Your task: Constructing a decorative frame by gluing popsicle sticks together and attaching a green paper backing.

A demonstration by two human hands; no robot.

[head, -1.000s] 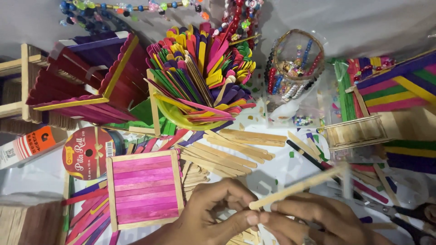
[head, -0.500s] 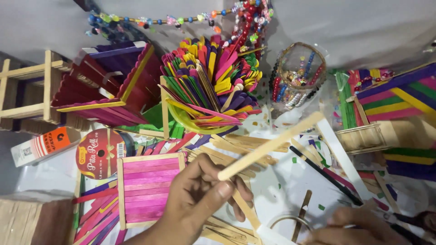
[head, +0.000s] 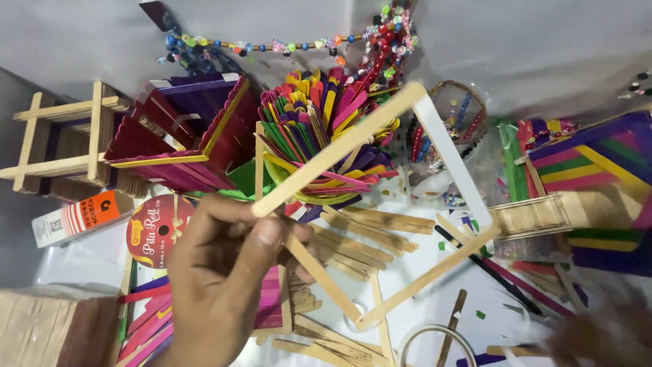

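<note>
My left hand (head: 221, 282) pinches one corner of a square frame of plain wooden craft sticks (head: 339, 151) and holds it up, tilted, above the table. One side of the frame is a white stick (head: 451, 160). Through the frame I see a cup packed with coloured craft sticks (head: 316, 126). A pink stick panel (head: 273, 306) lies under the hand, mostly hidden. My right hand (head: 604, 334) is a blur at the bottom right corner, away from the frame; its fingers cannot be made out.
A purple and red stick box (head: 180, 132) and a plain stick tower (head: 61, 143) stand at left. Loose plain sticks (head: 363, 238), a round tape roll (head: 157, 231), a bead string (head: 272, 47), a bead jar (head: 458, 112) and a striped stick panel (head: 591, 163) crowd the table.
The stick frame rose toward the camera in my left hand and now shows as a full square. My right hand let go of it and moved to the bottom right.
</note>
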